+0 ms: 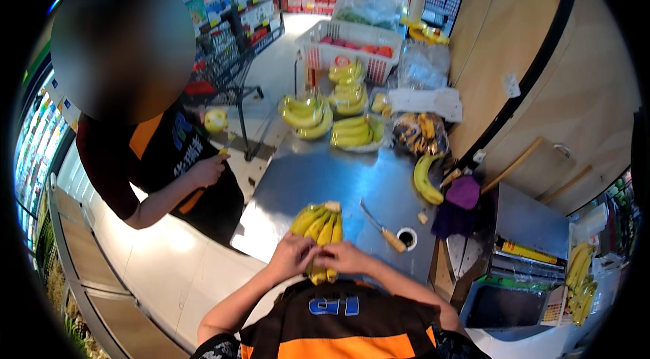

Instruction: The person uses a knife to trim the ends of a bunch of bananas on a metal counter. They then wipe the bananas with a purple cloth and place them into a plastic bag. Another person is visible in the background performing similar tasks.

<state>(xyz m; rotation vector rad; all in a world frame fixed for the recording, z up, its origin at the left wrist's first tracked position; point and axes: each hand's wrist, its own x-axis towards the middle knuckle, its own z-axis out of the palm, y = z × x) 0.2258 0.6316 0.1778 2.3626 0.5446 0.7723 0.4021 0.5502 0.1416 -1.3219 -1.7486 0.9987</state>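
Observation:
A bunch of yellow bananas [316,224] lies at the near edge of a metal table [325,171], its cut crown pointing away from me. My left hand [293,256] is on the bunch from the left, and my right hand [345,259] rests on it from the right; their fingertips nearly meet over the fruit. Exactly how the fingers grip is hidden. To the right lies a curved knife with a wooden handle [392,240], beside a round hole with a white rim [407,239]. A loose banana [427,179] sits near the table's right edge.
Wrapped banana bunches [351,133] and a bag of dark-spotted bananas [420,133] stand at the far side, before a white plastic basket of fruit [310,40]. A co-worker [167,166] stands at left. A purple cloth [462,192] hangs at right, near a sink [508,305].

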